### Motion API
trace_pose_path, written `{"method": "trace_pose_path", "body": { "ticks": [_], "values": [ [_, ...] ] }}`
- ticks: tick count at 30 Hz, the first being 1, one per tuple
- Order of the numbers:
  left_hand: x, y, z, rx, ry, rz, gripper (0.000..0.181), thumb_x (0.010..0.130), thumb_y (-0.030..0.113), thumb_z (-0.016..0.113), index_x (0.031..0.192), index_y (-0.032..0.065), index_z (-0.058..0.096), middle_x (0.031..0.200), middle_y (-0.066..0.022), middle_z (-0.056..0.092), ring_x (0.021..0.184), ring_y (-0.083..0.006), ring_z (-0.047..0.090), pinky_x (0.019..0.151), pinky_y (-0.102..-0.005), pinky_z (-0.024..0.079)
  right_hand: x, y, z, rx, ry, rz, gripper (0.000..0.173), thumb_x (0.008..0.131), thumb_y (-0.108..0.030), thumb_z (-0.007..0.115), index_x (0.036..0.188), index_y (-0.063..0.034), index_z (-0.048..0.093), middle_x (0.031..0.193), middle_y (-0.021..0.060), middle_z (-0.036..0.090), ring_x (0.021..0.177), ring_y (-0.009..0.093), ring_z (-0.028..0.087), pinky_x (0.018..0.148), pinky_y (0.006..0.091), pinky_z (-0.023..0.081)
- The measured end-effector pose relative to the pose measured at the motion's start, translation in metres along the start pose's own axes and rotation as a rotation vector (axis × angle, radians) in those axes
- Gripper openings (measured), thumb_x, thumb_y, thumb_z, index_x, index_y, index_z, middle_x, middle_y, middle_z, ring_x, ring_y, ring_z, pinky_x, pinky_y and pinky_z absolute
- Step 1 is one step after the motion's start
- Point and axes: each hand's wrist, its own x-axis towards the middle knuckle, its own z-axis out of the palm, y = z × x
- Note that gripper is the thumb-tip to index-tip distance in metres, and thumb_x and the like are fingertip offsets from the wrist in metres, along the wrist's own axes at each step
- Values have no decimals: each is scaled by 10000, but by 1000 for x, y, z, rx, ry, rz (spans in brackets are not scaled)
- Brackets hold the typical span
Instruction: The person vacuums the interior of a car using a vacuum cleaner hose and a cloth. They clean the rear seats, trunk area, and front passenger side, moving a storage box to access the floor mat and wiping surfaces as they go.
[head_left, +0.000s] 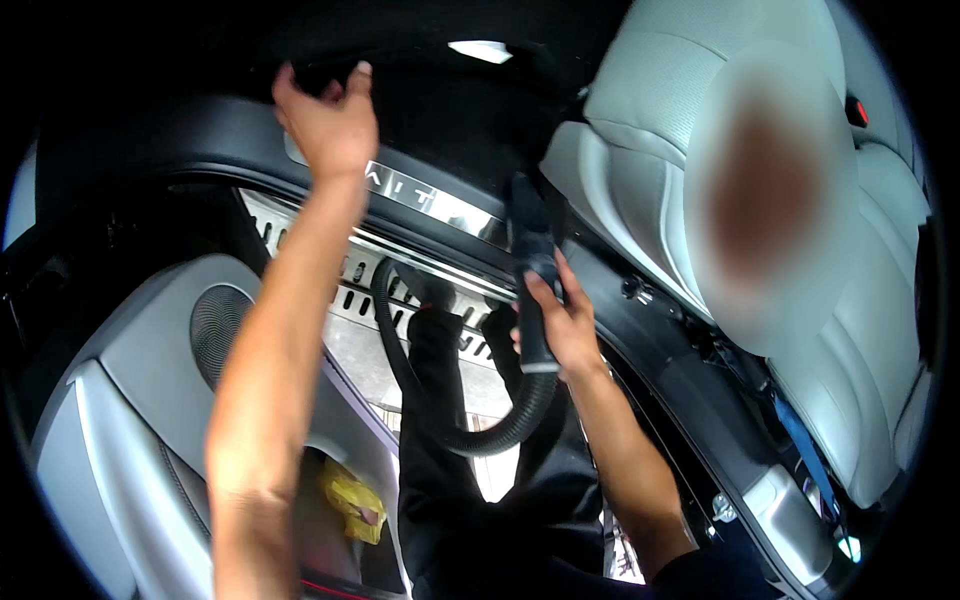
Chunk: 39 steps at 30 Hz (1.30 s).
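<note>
My right hand (568, 322) grips the black handle of a vacuum cleaner nozzle (534, 232). Its narrow front end points into the dark footwell, beside the base of a light grey car seat (645, 82). From the rear of the handle a ribbed black hose (487, 441) loops down past my legs and back up. My left hand (334, 124) is raised over the inner edge of the door sill, fingers apart and slightly curled, with nothing visible in them. Below and right of it runs a shiny sill plate (431, 196) bearing letters. The footwell floor is too dark to make out.
An opened door panel (157, 375) with a round speaker grille (219, 326) stands at left. A yellow plastic bag (352, 499) sits in its lower pocket. A slotted metal step (360, 300) lies below the sill. A blue seat belt (804, 442) hangs at right. A blurred patch covers part of the seats.
</note>
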Motion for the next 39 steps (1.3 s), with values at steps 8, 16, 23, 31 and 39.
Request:
{"method": "trace_pose_path", "body": {
  "ticks": [8, 16, 23, 31, 39],
  "values": [
    [-182, -39, 114, 12, -816, -292, 907, 675, 322, 897, 1391, -45, 479, 1338, -247, 576, 1257, -333, 576, 1061, -364, 466, -26, 7, -63, 308, 39, 200, 709, 988, -338, 645, 1582, -180, 293, 864, 143, 659, 536, 229, 631, 449, 368, 545],
    [-178, -57, 116, -110, -873, -557, 600, 744, 225, 876, 1184, -34, 560, 965, -160, 712, 931, -223, 710, 856, -315, 541, -27, 4, -96, 306, 79, 245, 729, 962, -344, 676, 1567, -177, 305, 844, 146, 645, 528, 248, 631, 438, 387, 543],
    [-153, -38, 39, 75, -721, -485, 308, 890, 213, 619, 1091, -20, 599, 912, -133, 687, 724, -207, 697, 763, -352, 529, -16, -11, -93, 47, -160, 220, 811, 944, -347, 706, 1600, -141, 276, 853, 153, 667, 540, 227, 647, 443, 366, 544],
    [-151, -58, -104, 42, -883, -632, 364, 1019, 290, 466, 908, 22, 686, 733, -80, 691, 707, -171, 650, 737, -301, 526, 15, -42, -30, 50, -280, 167, 789, 915, -321, 743, 1580, -167, 348, 825, 122, 663, 542, 221, 645, 456, 370, 549],
    [-166, 99, -75, -414, -1020, -707, 453, 1028, 374, 517, 978, -32, 710, 645, -146, 679, 603, -186, 661, 655, -273, 529, 59, -77, 18, -579, -459, -322, 652, 906, -321, 671, 1473, -42, 512, 1215, 191, 703, 1166, 274, 650, 1028, 354, 471]
  ]
}}
